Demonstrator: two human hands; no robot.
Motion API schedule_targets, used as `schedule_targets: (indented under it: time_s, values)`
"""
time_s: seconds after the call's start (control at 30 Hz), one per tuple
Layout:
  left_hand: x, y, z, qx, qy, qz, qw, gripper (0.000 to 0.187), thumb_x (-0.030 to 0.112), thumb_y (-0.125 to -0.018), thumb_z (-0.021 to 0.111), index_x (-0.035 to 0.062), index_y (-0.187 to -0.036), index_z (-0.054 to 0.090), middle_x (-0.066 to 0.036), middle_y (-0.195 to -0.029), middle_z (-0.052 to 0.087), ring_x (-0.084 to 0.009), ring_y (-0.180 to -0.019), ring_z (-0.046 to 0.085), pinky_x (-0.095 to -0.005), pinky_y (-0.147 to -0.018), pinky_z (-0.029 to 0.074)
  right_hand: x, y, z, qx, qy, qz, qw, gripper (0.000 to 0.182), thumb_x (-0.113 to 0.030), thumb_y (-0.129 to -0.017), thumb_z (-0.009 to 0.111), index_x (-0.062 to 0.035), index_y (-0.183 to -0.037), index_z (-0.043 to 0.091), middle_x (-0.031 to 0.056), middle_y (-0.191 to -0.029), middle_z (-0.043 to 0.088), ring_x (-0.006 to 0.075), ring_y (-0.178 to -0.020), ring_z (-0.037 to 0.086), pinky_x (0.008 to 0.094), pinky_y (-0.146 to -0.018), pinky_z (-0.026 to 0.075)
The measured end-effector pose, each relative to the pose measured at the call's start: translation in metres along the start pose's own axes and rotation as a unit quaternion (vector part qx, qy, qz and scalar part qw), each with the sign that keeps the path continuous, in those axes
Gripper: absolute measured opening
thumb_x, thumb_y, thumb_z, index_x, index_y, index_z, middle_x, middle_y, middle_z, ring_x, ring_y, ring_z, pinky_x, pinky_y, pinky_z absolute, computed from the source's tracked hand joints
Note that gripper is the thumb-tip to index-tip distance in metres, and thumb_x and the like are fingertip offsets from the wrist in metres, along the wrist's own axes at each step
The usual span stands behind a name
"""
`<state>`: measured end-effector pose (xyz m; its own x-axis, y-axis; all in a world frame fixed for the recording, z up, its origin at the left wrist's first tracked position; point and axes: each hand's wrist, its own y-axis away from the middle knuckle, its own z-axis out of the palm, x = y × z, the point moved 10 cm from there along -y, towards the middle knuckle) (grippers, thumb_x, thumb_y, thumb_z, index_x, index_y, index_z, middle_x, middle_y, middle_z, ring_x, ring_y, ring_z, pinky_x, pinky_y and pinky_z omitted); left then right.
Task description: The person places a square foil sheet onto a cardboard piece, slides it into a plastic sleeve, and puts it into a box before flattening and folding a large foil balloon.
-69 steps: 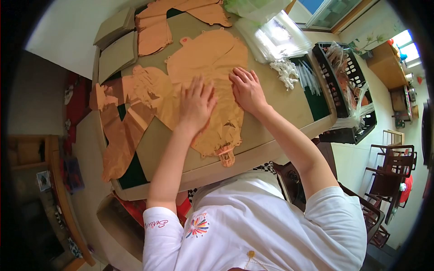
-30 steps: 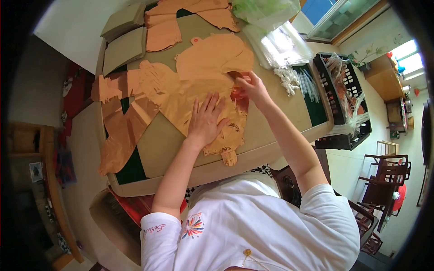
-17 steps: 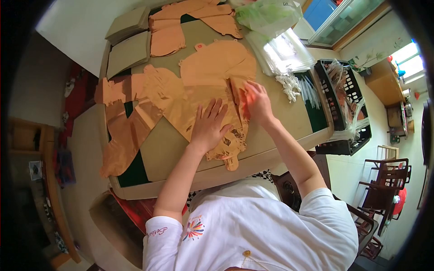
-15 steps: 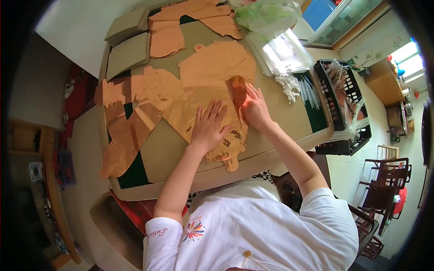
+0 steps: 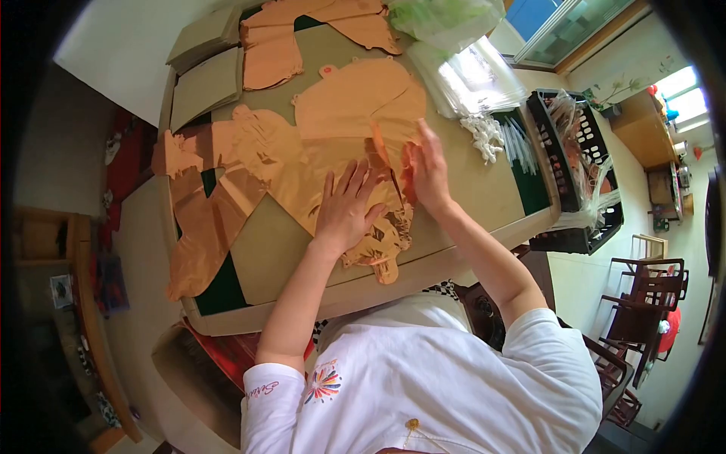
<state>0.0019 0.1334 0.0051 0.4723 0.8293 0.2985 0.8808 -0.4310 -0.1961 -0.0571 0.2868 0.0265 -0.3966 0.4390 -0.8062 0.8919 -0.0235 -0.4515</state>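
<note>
A large flat sheet of shiny rose-gold foil [image 5: 355, 106], with a rounded, tabbed outline, lies on the table. My left hand [image 5: 346, 208] rests flat on its lower part, fingers spread. My right hand [image 5: 429, 170] is at the foil's right edge, turned side-on with its fingers stretched out. Beside it, between my hands, a foil flap [image 5: 384, 155] stands up, creased and folded. More foil pieces, with crumpled edges, lie to the left [image 5: 204, 234] and at the top [image 5: 272, 53].
Stacked grey-brown cards [image 5: 206, 87] are at the table's upper left. At upper right lie clear plastic bags [image 5: 473, 79], a green-tinted bag [image 5: 446, 23], a white bundle [image 5: 484, 136] and thin clear sticks [image 5: 519, 147]. A black crate [image 5: 558, 155] stands beyond the right edge.
My right hand has come off the flap and its fingers have straightened upward. The flap, folded toward the right before, now stands narrower and more upright. My left hand has stayed on the foil.
</note>
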Motion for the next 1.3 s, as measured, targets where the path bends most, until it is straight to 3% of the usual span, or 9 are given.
schedule_targets:
  time_s: [0.03, 0.13, 0.23, 0.33, 0.57, 0.67, 1.13, 1.3]
  values:
    - [0.0, 0.001, 0.0, 0.005, 0.0, 0.003, 1.0, 0.063, 0.041, -0.091, 0.058, 0.0087, -0.142, 0.041, -0.012, -0.148, 0.037, -0.0294, -0.14, 0.03, -0.0555, -0.113, 0.021, -0.005, -0.002, -0.012, 0.062, -0.005, -0.011, 0.998, 0.051, 0.007, -0.088, 0.047, -0.0058, -0.138, 0.046, 0.0214, -0.142, 0.042, 0.0346, -0.133, 0.04, 0.041, -0.111, 0.032]
    - [-0.001, 0.001, 0.001, 0.007, -0.003, 0.0, 1.0, 0.062, 0.041, -0.091, 0.057, 0.0088, -0.142, 0.041, -0.012, -0.148, 0.037, -0.0292, -0.14, 0.031, -0.0549, -0.113, 0.021, -0.044, -0.002, -0.028, 0.075, 0.077, -0.107, 0.989, 0.046, 0.005, -0.089, 0.047, -0.0062, -0.134, 0.052, 0.0197, -0.142, 0.043, 0.035, -0.132, 0.041, 0.0445, -0.112, 0.031]
    - [0.0, 0.002, 0.0, 0.014, -0.003, 0.002, 1.0, 0.061, 0.041, -0.092, 0.057, 0.0093, -0.142, 0.041, -0.012, -0.149, 0.037, -0.0288, -0.139, 0.031, -0.0548, -0.114, 0.021, -0.063, 0.006, -0.002, -0.055, 0.203, -0.202, 0.956, 0.039, 0.0, -0.09, 0.049, -0.0069, -0.127, 0.058, 0.017, -0.142, 0.044, 0.0335, -0.133, 0.041, 0.049, -0.112, 0.029]
    - [0.001, 0.001, -0.004, 0.034, 0.008, 0.007, 0.999, 0.06, 0.038, -0.091, 0.059, 0.01, -0.141, 0.043, -0.012, -0.148, 0.038, -0.0287, -0.139, 0.032, -0.0549, -0.113, 0.021, -0.031, 0.012, 0.022, -0.133, 0.272, -0.165, 0.939, 0.033, -0.008, -0.092, 0.052, -0.0075, -0.124, 0.06, 0.0132, -0.138, 0.05, 0.0299, -0.133, 0.042, 0.0525, -0.112, 0.028]
    - [0.004, 0.01, -0.023, 0.122, 0.043, 0.04, 0.991, 0.043, 0.024, -0.084, 0.069, 0.0094, -0.123, 0.06, -0.011, -0.137, 0.051, -0.0272, -0.13, 0.043, -0.0539, -0.108, 0.029, -0.016, 0.014, 0.03, -0.148, 0.286, -0.139, 0.936, 0.029, -0.016, -0.093, 0.057, -0.0076, -0.12, 0.061, 0.0091, -0.131, 0.057, 0.0251, -0.129, 0.047, 0.0517, -0.111, 0.03]
    - [0.008, 0.01, -0.021, 0.101, 0.017, 0.04, 0.994, 0.037, 0.024, -0.083, 0.069, 0.0094, -0.117, 0.064, -0.01, -0.133, 0.053, -0.0267, -0.128, 0.046, -0.0534, -0.107, 0.031, -0.016, 0.015, 0.03, -0.146, 0.284, -0.137, 0.938, 0.029, -0.016, -0.093, 0.056, -0.0074, -0.121, 0.061, 0.009, -0.131, 0.057, 0.0251, -0.129, 0.047, 0.0515, -0.11, 0.03]
    - [0.009, 0.011, -0.02, 0.094, 0.033, 0.041, 0.994, 0.038, 0.022, -0.083, 0.068, 0.009, -0.119, 0.062, -0.012, -0.133, 0.052, -0.0291, -0.128, 0.045, -0.0512, -0.108, 0.032, -0.019, 0.011, 0.029, -0.139, 0.261, -0.14, 0.945, 0.031, -0.016, -0.091, 0.057, -0.0072, -0.121, 0.06, 0.0109, -0.133, 0.054, 0.0275, -0.13, 0.045, 0.0529, -0.111, 0.028]
    - [0.01, 0.011, -0.02, 0.092, 0.033, 0.037, 0.995, 0.036, 0.026, -0.087, 0.064, 0.0069, -0.118, 0.063, -0.014, -0.131, 0.053, -0.0281, -0.128, 0.044, -0.0512, -0.109, 0.031, -0.035, -0.001, 0.067, -0.204, 0.256, -0.165, 0.93, 0.034, -0.017, -0.091, 0.057, -0.0106, -0.125, 0.057, 0.0102, -0.136, 0.052, 0.0282, -0.132, 0.042, 0.0547, -0.111, 0.027]
